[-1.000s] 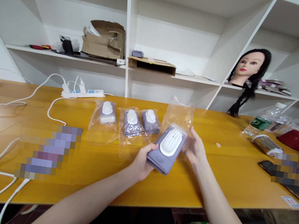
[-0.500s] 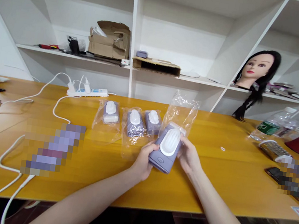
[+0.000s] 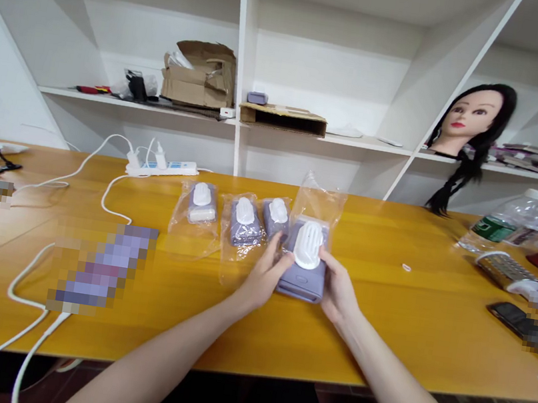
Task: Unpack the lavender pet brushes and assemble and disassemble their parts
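Observation:
A purple-grey box-shaped device (image 3: 301,283) with a white ribbed oval piece (image 3: 309,244) on top is between my hands, partly in a clear plastic bag (image 3: 320,199) that stretches out beyond its far end. My left hand (image 3: 263,275) is at its left edge, thumb against the side and index finger reaching forward. The right edge is gripped by my right hand (image 3: 340,286), its thumb near the white oval. Left of my hands lie similar bagged devices: a near one (image 3: 245,223), one close behind my left fingers (image 3: 276,215) and one farther left (image 3: 202,204).
A white power strip (image 3: 167,168) with cables stands at the back left. A blurred-out purple object (image 3: 108,265) lies on the table's left. To the right are a small white piece (image 3: 406,267), a metal grater-like cylinder (image 3: 501,268), a bottle (image 3: 500,226) and a black phone-like object (image 3: 509,318).
The device has turned straighter and tipped, so its near end faces me more. My left thumb and index finger have spread apart. The view has shifted slightly left.

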Demonstrator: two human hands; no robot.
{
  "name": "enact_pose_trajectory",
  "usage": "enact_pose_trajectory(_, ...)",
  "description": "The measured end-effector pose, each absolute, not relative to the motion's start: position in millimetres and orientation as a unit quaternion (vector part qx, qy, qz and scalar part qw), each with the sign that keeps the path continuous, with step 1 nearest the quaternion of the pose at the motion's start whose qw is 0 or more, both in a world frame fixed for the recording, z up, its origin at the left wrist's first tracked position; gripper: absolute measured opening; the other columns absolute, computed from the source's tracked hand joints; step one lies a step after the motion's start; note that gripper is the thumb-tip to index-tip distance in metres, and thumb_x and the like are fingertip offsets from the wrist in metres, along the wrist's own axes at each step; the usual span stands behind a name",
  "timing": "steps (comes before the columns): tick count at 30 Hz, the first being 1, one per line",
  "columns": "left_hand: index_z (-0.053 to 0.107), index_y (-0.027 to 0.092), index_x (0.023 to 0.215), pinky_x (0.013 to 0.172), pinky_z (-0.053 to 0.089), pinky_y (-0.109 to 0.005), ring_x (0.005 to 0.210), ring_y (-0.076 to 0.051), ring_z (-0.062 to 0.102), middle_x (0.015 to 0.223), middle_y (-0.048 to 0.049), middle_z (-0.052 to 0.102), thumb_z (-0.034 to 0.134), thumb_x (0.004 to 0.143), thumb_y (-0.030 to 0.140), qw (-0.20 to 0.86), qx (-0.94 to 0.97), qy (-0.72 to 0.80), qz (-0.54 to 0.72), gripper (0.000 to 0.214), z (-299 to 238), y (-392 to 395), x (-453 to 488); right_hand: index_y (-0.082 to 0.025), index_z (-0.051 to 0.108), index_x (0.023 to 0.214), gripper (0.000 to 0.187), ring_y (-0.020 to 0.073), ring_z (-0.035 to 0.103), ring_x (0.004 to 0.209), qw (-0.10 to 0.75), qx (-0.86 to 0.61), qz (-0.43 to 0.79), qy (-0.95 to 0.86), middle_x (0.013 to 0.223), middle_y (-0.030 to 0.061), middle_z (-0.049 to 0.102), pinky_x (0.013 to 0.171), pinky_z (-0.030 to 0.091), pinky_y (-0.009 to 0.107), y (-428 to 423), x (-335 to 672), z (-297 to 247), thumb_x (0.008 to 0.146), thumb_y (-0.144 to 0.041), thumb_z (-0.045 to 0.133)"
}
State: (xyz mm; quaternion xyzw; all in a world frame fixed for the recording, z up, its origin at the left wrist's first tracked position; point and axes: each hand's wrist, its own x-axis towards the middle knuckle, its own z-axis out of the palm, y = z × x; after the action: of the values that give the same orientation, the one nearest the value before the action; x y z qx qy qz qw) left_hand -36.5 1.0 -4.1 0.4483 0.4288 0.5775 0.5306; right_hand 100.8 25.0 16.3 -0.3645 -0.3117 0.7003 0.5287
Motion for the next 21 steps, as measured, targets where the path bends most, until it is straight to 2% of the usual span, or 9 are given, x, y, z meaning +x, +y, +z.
enact_pose_trajectory(2,0.017,0.027,0.150,0.082,0.048,-0.037,0.093,-0.025,0.064,0.136,-0.0131,0.053,0.072,0.072,0.037,0.596,0.525,0.377,0.477,0.096,2.5,-4.0,-39.7,-0.019,0.067,0.084,0.014,0.0222,0.069,0.070,0.548,-0.371,0.692,-0.286,0.075,0.0025,0.074,0.070,0.056,0.035,29.4,108.5,19.7,0.079,-0.030,0.059)
enact_pose_trajectory(4,0.018,0.028,0.151,0.085,0.047,-0.040,0.097,-0.028,0.063,0.131,-0.0136,0.056,0.078,0.065,0.031,0.570,0.591,0.351,0.450,0.105,4.1,-7.1,-40.2,-0.019,0.066,0.078,0.011,0.0189,0.067,0.063,0.574,-0.386,0.670,-0.269,0.070,0.0006,0.073,0.067,0.056,0.032,33.7,115.0,22.3,0.079,-0.026,0.057)
enact_pose_trajectory(7,0.042,0.026,0.141,0.100,0.037,-0.047,0.113,-0.035,0.054,0.118,-0.0127,0.063,0.079,0.063,0.036,0.433,0.646,0.422,0.467,0.087,-2.4,-5.9,-38.4,-0.020,0.065,0.076,0.010,0.0185,0.066,0.061,0.568,-0.408,0.662,-0.269,0.068,0.0004,0.072,0.067,0.055,0.031,36.2,118.4,23.5,0.078,-0.024,0.057)
enact_pose_trajectory(9,0.050,0.027,0.136,0.101,0.034,-0.052,0.110,-0.038,0.054,0.106,-0.0122,0.065,0.076,0.065,0.043,0.363,0.656,0.485,0.450,0.078,-8.2,-2.2,-37.3,-0.019,0.066,0.077,0.010,0.0197,0.065,0.061,0.556,-0.418,0.662,-0.279,0.068,0.0012,0.072,0.065,0.055,0.033,34.6,116.4,22.3,0.078,-0.025,0.057)
enact_pose_trajectory(12,0.054,0.029,0.130,0.094,0.039,-0.048,0.097,-0.035,0.059,0.091,-0.0082,0.065,0.073,0.068,0.046,0.303,0.654,0.537,0.438,0.068,-12.6,4.1,-36.6,-0.018,0.067,0.080,0.011,0.0178,0.063,0.058,0.543,-0.428,0.656,-0.302,0.067,0.0013,0.071,0.058,0.053,0.030,29.4,110.7,17.9,0.077,-0.027,0.061)
enact_pose_trajectory(16,0.058,0.029,0.113,0.083,0.043,-0.041,0.080,-0.028,0.059,0.077,-0.0026,0.060,0.074,0.067,0.045,0.267,0.622,0.582,0.451,0.051,-11.7,9.8,-36.3,-0.020,0.067,0.087,0.014,0.0144,0.064,0.062,0.504,-0.424,0.677,-0.329,0.076,0.0003,0.072,0.062,0.054,0.028,22.7,104.8,9.1,0.076,-0.029,0.066)
enact_pose_trajectory(18,0.057,0.030,0.106,0.083,0.042,-0.040,0.077,-0.027,0.058,0.074,-0.0008,0.057,0.074,0.066,0.043,0.276,0.605,0.582,0.469,0.046,-11.3,11.4,-36.3,-0.021,0.065,0.087,0.015,0.0139,0.065,0.064,0.496,-0.425,0.679,-0.335,0.075,0.0000,0.072,0.065,0.054,0.028,20.3,102.8,5.6,0.075,-0.029,0.067)
enact_pose_trajectory(21,0.056,0.030,0.102,0.086,0.040,-0.040,0.078,-0.026,0.058,0.071,0.0006,0.054,0.076,0.064,0.038,0.306,0.568,0.579,0.499,0.043,-11.8,14.4,-36.8,-0.021,0.062,0.083,0.017,0.0141,0.066,0.063,0.496,-0.434,0.665,-0.351,0.072,-0.0002,0.071,0.062,0.053,0.026,16.5,99.9,2.7,0.070,-0.027,0.072)
